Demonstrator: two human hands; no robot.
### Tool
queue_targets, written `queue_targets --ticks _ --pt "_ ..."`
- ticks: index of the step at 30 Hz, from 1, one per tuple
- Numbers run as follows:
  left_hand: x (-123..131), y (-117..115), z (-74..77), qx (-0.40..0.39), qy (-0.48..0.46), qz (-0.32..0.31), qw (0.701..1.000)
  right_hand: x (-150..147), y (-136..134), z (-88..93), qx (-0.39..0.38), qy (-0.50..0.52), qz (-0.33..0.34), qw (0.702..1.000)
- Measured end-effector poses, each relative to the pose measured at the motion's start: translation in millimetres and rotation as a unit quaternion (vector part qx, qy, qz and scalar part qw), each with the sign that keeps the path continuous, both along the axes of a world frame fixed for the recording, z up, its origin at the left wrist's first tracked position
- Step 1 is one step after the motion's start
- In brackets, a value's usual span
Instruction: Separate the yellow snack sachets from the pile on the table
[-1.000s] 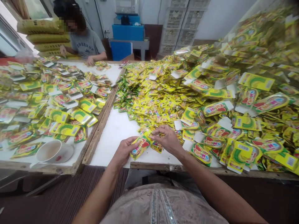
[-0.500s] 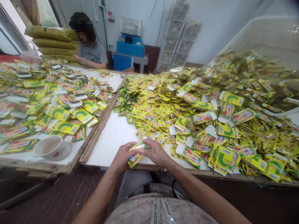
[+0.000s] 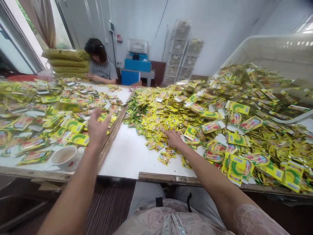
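Observation:
My left hand (image 3: pixel 97 127) is raised over the left part of the table, blurred, its fingers spread and nothing in it. Just beyond the fingertips, a blurred yellow-green packet (image 3: pixel 69 106) appears in mid-air above a heap of flat yellow packs (image 3: pixel 73 125). On the other side, my right hand (image 3: pixel 174 138) rests at the near edge of a pile of small yellow sachets (image 3: pixel 156 122), fingers stretched out and touching them. Two loose sachets (image 3: pixel 163 158) lie just in front of that hand. Larger yellow boxes with white flaps (image 3: pixel 212 155) lie to its right.
A white cup (image 3: pixel 64 158) with a pale brown drink stands at the left front. A wooden strip (image 3: pixel 110 140) divides the table. A large white tub (image 3: pixel 259 49) spills packs at the right. Across the table sits another person (image 3: pixel 102 70) beside stacked sacks (image 3: pixel 67 62).
Both hands were together on a yellow pack at the front edge. My left hand has swung left and let a pack go; my right hand has moved forward to the sachet pile.

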State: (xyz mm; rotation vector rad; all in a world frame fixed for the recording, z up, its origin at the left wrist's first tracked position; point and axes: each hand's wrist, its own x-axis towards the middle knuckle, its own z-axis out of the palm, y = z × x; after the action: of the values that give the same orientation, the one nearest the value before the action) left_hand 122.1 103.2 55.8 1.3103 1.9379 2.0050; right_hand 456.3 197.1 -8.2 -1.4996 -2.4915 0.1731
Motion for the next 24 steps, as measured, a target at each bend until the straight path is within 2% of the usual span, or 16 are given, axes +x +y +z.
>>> queue_targets --ticks 3,5,7,11,16,20,24 --pt "46.5 -25.5 -40.9 -0.164 -0.031 -0.113 0.979 2.3 -2.8 -6.3 0.02 0.001 -0.007 1.0" --pt "75.8 -33.0 -62.8 -0.258 0.018 -0.121 0.958 2.6 -10.1 -7.5 0.039 0.006 -0.028 0.999" --pt "98.4 -27.8 -73.5 -0.325 0.086 -0.114 0.935 0.6 -18.7 -8.3 0.055 0.016 -0.055 0.997" --pt "130.1 10.7 -75.7 -0.371 0.131 -0.13 0.91 -7.5 -38.4 -16.6 0.065 0.067 -0.086 0.992" --pt "160.6 56.6 -84.4 -0.405 0.094 -0.099 0.904 -6.8 -60.6 -31.0 -0.009 0.245 -0.107 0.964" --pt "166.8 72.2 -90.6 -0.419 0.036 -0.108 0.901 7.1 -68.7 -30.3 -0.045 0.319 -0.117 0.939" --pt "154.7 70.8 -93.0 -0.412 -0.045 -0.149 0.898 22.4 -66.4 -19.7 -0.008 0.35 -0.19 0.917"
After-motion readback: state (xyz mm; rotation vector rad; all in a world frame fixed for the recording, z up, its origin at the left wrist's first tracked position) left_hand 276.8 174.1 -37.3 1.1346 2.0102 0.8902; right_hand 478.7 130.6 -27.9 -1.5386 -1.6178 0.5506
